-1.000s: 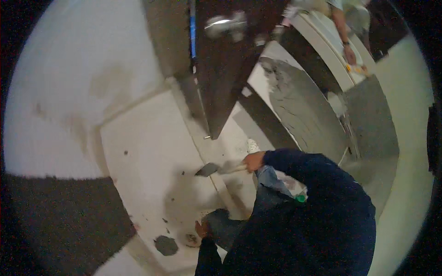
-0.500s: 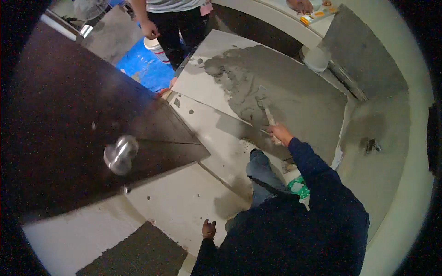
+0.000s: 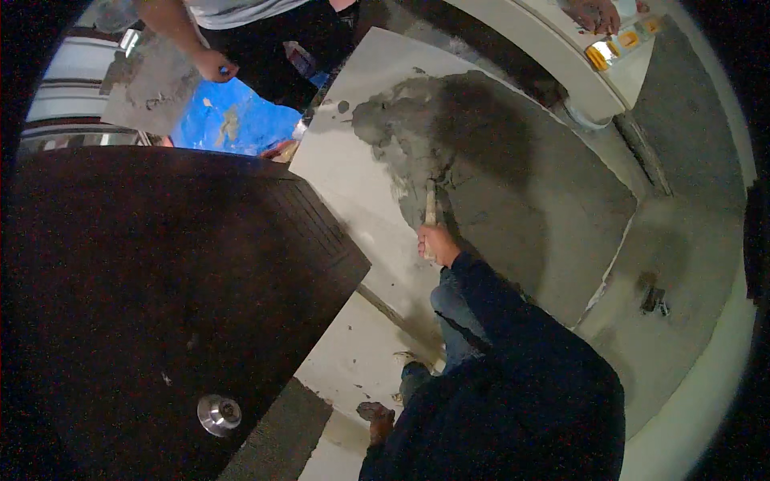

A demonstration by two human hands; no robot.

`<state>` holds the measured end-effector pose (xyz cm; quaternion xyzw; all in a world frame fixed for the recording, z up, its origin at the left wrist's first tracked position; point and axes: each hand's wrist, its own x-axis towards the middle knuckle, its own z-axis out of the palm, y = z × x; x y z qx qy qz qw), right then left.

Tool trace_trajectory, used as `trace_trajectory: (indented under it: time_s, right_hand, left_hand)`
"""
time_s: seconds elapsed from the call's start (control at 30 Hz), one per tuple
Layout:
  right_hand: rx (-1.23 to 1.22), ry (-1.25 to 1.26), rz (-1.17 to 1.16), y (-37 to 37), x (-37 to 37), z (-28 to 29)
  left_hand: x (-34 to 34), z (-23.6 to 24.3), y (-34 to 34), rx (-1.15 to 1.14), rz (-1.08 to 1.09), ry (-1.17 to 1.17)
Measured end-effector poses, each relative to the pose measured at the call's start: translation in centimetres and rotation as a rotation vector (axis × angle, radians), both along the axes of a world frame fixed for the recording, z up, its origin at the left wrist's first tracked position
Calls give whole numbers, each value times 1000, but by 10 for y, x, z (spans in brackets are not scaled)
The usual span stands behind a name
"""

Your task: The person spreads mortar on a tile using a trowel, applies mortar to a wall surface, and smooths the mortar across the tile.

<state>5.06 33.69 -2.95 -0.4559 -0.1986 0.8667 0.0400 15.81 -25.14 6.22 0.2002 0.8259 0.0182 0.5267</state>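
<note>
My right hand [image 3: 439, 244] is closed around the pale handle of a trowel [image 3: 431, 204]. The trowel's working end meets wet grey mortar [image 3: 497, 160], and its blade is hard to make out there. This mortar covers most of a large white slab [image 3: 321, 152], lying thick and lumpy on the left and smoother on the right. A bare white strip shows along the slab's left side. Low in the picture, my left hand [image 3: 377, 418] hangs near my leg, its fingers dark and loosely apart. I see nothing held in it.
A dark door [image 3: 176, 264] with a round metal knob [image 3: 219, 414] fills the left. Beyond the slab stands a person [image 3: 273, 48]; another person's hand [image 3: 593, 14] is near a yellow-marked level [image 3: 626, 40]. Blue sheeting [image 3: 228, 116] covers floor at far left; a drain [image 3: 654, 301] lies right.
My right hand and the trowel have moved left across the mortar. The whole view has shifted, so the door fills more of the left. My left hand stays low.
</note>
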Motion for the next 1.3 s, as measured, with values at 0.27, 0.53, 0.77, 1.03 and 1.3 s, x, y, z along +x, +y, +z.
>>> trace_trajectory:
  time_s: [0.27,0.53,0.77,1.03,1.3]
  right_hand:
    - [30,47,17,10,-14,-1]
    - [232,68,55,66,-107,17]
    - [301,-19,49,86,-91,3]
    - [391,129,244,92,-76,10]
    - [419,56,199,85,-9,23]
  left_hand:
    - [-25,-1,-1,160,464,-4]
    - [-47,-16,-7,214,865,-13]
    - [-37,-6,-22,346,-573,495]
    - [-16,-17,-12,-46,-573,165]
    - [0,3,1,154,270,216]
